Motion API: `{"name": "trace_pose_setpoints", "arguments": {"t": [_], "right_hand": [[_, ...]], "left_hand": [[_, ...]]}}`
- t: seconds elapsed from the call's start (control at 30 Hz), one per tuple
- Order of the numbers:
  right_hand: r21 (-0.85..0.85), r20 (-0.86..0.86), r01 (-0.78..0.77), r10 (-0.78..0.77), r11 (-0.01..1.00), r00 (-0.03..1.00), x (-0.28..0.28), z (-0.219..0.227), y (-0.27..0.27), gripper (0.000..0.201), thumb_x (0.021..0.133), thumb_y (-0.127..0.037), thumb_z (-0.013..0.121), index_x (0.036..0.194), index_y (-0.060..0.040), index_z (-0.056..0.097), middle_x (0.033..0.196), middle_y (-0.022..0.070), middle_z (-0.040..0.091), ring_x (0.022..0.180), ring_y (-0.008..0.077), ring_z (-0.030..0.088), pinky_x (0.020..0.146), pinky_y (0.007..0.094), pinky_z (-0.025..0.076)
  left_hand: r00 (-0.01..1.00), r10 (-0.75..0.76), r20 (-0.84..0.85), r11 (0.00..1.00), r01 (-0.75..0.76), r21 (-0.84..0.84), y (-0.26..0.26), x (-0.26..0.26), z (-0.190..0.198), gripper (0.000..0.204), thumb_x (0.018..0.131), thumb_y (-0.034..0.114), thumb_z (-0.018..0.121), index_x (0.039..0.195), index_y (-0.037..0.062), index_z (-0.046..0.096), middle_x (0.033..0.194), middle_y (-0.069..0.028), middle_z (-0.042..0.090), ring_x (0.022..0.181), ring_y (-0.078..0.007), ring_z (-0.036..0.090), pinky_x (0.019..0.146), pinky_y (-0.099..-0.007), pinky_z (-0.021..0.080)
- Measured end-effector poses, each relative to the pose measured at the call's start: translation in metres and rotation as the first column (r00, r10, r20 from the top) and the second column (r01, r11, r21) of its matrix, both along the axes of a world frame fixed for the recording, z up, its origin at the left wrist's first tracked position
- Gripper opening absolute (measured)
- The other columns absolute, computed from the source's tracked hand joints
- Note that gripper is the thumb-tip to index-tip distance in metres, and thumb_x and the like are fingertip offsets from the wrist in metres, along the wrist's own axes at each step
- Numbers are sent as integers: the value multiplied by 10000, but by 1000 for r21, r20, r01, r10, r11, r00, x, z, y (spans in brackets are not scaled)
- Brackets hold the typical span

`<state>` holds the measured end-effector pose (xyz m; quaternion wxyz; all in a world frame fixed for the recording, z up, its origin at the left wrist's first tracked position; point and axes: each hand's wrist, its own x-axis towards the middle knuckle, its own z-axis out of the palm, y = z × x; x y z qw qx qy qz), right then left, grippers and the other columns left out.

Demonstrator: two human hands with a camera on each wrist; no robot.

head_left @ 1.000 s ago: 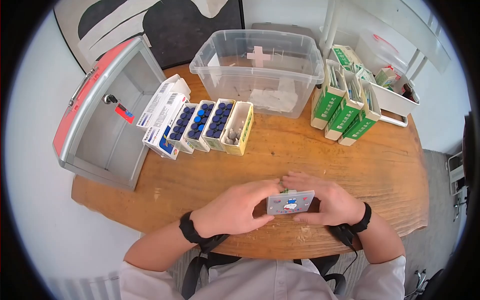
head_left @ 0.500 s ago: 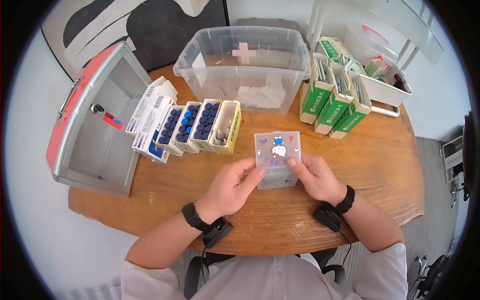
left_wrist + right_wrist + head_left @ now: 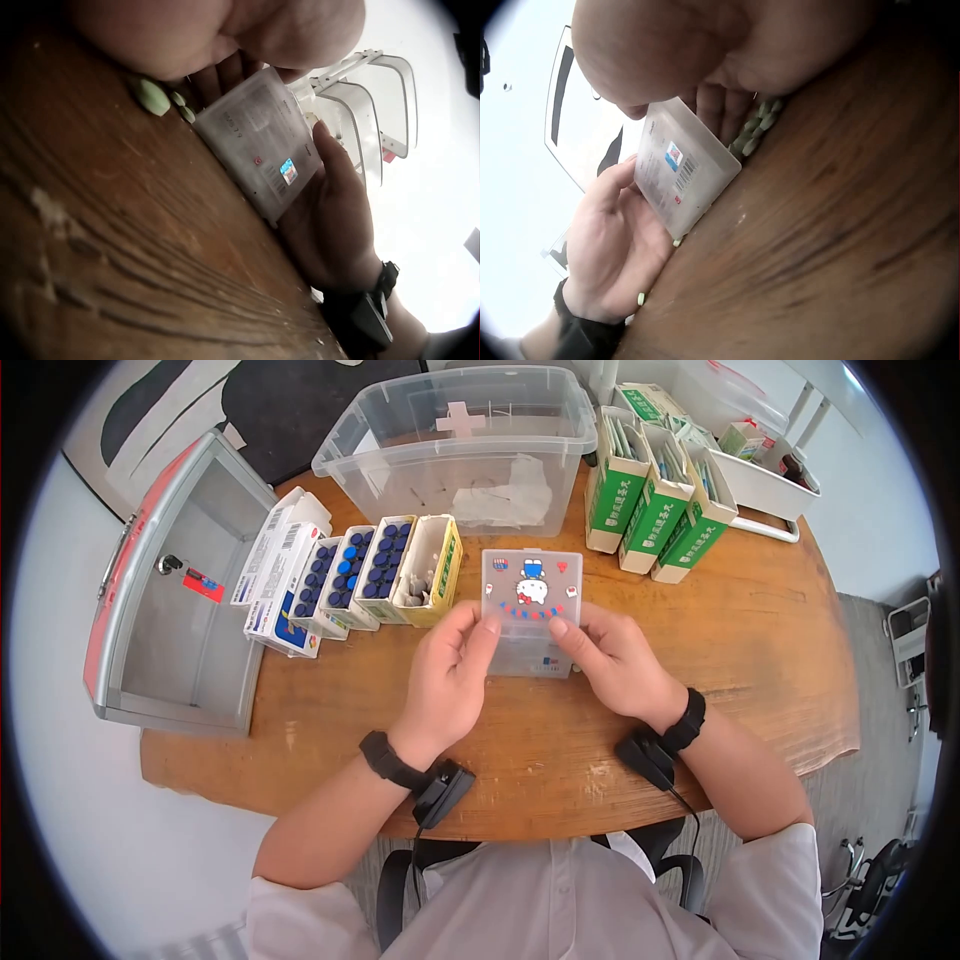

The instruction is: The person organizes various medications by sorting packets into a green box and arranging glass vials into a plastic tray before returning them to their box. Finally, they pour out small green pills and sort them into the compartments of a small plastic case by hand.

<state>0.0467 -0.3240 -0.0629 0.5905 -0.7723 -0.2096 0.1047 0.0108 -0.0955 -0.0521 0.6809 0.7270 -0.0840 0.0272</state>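
Note:
A small translucent plastic box, its lid printed with a white cartoon cat, stands low over the table between both hands. My left hand grips its left side, thumb at the lid's front corner. On the opposite side my right hand holds it, the thumb pressing on the lid's front edge. A barcode and a blue sticker mark the box's front in the right wrist view. Pale green tablets lie on the wood beside the fingers; several more tablets cluster behind the box in the right wrist view.
Open cartons of blue-capped vials and a yellow carton stand left of centre, beside a metal-framed case. At the back is a clear plastic bin. Green-and-white cartons and a white tray stand at the right.
Both hands and the box have moved away from the person, toward the middle of the table. The printed lid, first seen narrow and close, now shows its full top. The head view has shifted.

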Motion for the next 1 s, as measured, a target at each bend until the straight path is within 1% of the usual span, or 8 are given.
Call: {"name": "trace_pose_setpoints", "arguments": {"t": [0.1,0.2,0.53,0.6,0.63,0.7,0.73,1.0], "right_hand": [[265,-68,-44,64,963,996,4,2,-1,446,1196,-323,574,1411,52,682,1207,78,784,1077,121,688,992,312,560],[255,-174,-111,158,961,972,7,10,-9,453,1204,-297,555,1476,55,641,1341,80,746,1214,130,667,1099,324,526],[406,-209,-39,134,913,969,14,4,-18,422,1187,-260,602,1471,48,650,1357,81,745,1207,139,687,1079,307,539],[230,-156,1,35,973,987,13,10,-27,390,1129,-246,692,1419,14,696,1259,84,770,1108,165,723,1001,319,573],[231,-152,1,35,973,988,14,18,-31,390,1129,-246,692,1419,14,696,1259,84,770,1108,165,723,1001,319,573],[-284,103,10,20,959,995,14,35,-41,382,1022,-216,802,1347,-25,742,1133,93,766,972,196,733,891,341,601],[-283,96,0,28,959,995,15,36,-43,368,921,-176,865,1246,-36,765,1017,112,735,876,234,721,810,368,608],[-393,238,-91,196,915,951,12,40,-48,381,836,-92,905,1190,-57,768,938,61,696,819,194,684,758,337,596]], "left_hand": [[997,-7,-77,983,-8,-186,4,4,-5,257,1186,212,584,1232,-12,701,1084,11,741,976,-41,622,887,-254,513],[992,-52,-113,985,32,-170,11,7,-7,286,1175,233,593,1278,-5,715,1199,-13,759,1089,-66,644,1008,-278,498],[990,-50,-132,967,15,-255,16,-20,36,251,1152,190,643,1254,-21,734,1170,-46,785,1054,-92,682,974,-303,542],[988,-131,-75,981,140,132,25,-51,57,193,1104,124,685,1259,34,756,1243,-77,802,1171,-191,734,1075,-388,565],[989,-131,-71,981,140,133,28,-56,56,193,1104,124,685,1259,34,756,1243,-77,802,1171,-191,734,1075,-388,565],[817,-518,252,830,408,380,31,-66,49,197,1051,104,735,1243,84,778,1320,-87,796,1301,-298,727,1185,-486,537],[818,-517,252,830,408,379,33,-74,43,197,1051,104,735,1243,84,778,1320,-87,796,1301,-298,727,1185,-486,537],[678,-728,104,438,343,831,35,-86,41,320,892,111,857,1208,114,806,1437,-80,745,1415,-279,656,1212,-500,520]]}}
